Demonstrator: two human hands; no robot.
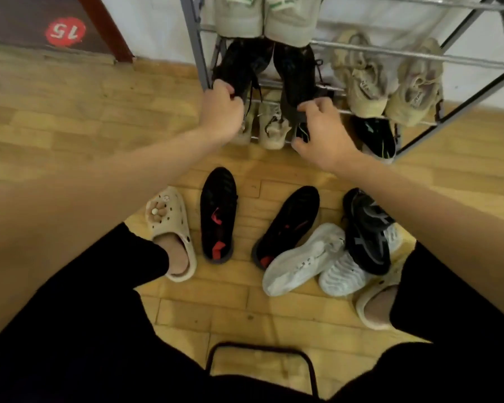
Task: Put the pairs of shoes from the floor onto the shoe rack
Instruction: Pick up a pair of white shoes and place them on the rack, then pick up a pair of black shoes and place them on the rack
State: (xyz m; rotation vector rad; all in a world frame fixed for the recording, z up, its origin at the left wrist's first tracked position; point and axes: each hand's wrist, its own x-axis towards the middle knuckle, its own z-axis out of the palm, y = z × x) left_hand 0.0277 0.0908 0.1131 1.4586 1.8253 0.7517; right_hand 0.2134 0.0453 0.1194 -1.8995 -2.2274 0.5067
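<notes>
Black sneakers (296,74) held by their heels on the shoe rack (413,55).
1 heel is pinched by the left hand (220,110), the other by the right hand (322,132), fingers curled, on the middle tier beside beige sneakers (387,80); 5 more shoes are left on the wooden floor (70,126).

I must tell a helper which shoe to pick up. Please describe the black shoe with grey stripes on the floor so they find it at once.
Start at the metal shoe rack, then look down to the wooden floor before it, at the right end of the loose shoes. The black shoe with grey stripes lies there across two white shoes; the other black floor shoes have red marks.
</notes>
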